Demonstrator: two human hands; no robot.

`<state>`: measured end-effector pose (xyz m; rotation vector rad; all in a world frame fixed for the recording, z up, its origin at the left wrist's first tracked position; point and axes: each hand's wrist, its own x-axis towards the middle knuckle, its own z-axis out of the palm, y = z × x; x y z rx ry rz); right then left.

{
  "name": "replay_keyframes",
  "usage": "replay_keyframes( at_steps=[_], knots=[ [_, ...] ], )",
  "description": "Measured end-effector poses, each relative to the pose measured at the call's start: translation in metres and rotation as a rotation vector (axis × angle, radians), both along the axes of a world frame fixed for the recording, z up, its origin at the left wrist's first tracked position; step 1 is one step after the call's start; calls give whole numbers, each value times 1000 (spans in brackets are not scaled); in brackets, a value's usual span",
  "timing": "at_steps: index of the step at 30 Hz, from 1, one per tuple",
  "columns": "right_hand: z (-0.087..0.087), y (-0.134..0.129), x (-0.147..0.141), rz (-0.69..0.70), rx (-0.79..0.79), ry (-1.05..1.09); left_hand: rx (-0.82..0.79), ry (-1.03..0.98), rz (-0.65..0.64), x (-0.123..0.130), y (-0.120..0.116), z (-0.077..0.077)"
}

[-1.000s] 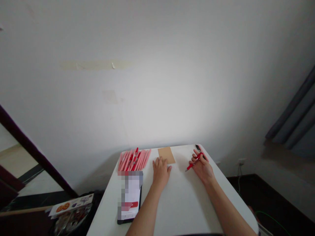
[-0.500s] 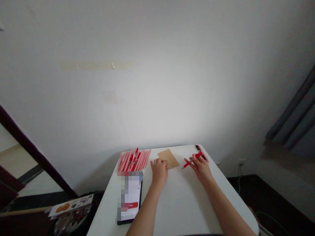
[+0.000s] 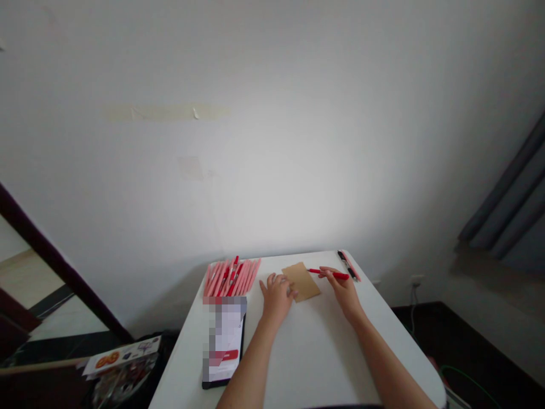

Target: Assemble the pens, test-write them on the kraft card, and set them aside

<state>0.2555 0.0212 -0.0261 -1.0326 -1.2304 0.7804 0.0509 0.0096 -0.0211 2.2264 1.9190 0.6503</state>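
A small brown sheet of paper (image 3: 303, 282) lies at a slant near the far part of the white table (image 3: 315, 352). My left hand (image 3: 277, 292) rests at its left edge, fingers spread, with the fingertips touching the paper. In my right hand (image 3: 343, 288) is a red pen (image 3: 339, 275), gripped between thumb and fingers. The pen's tip points left and reaches the paper's right edge; whether it touches the surface I cannot tell.
Many pink and red pens (image 3: 232, 278) lie in a row at the far left. Nearer stands a phone (image 3: 225, 341), its screen partly blurred. A black pen (image 3: 347, 264) and a pink one lie by the far right edge. Behind the table rises a wall (image 3: 272, 170).
The paper has shifted right and slightly nearer, along with my left hand, whose fingers have spread. My right hand has turned the red pen, now nearly level, and brought its tip to the paper.
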Motion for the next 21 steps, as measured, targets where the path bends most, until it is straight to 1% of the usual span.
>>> replay_keyframes(
  at_steps=[3,6,10,15,18,21],
  knots=[
    [-3,1,-1,-29,10,-49,-17,-51,-27,1,1,0],
    [-6,2,-3,-73,27,-58,-20,-59,-46,2,0,1],
    [-7,2,-2,-59,5,-68,-3,-2,-15,2,-1,1],
    [-3,-2,-1,-30,-9,-158,-34,59,-50,3,-5,1],
    [-4,-2,-3,-60,21,-215,-45,83,-55,5,-8,2],
    [-9,0,-5,-86,61,-265,-67,92,-82,7,-9,3]
  ],
)
